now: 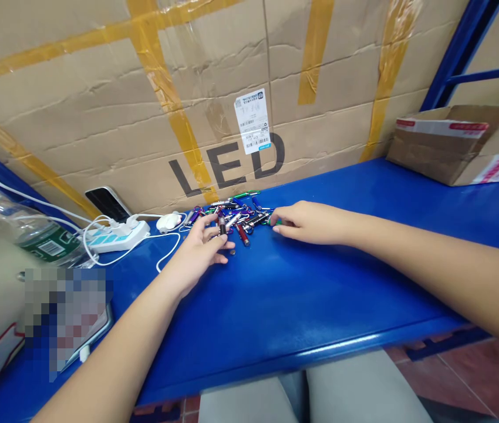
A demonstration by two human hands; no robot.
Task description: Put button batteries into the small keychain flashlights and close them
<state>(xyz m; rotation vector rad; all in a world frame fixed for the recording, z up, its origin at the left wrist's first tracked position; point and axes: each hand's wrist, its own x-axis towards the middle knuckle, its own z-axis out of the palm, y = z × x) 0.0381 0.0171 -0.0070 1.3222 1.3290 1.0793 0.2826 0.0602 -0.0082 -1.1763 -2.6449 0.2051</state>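
A pile of several small coloured keychain flashlights with carabiner clips (237, 212) lies on the blue table (302, 305) near the back. My left hand (201, 249) rests palm up at the pile's left side, fingers curled round a small dark flashlight (222, 225) held upright. My right hand (306, 222) lies on the table at the pile's right edge, fingers bent and pinching a small green piece (277, 222) of the pile.
A large taped cardboard box marked LED (232, 106) stands behind the table. A white power strip (117, 237) with cables, a phone (107, 204) and a plastic bottle (33, 235) sit at left. A smaller cardboard box (456, 144) lies at the back right.
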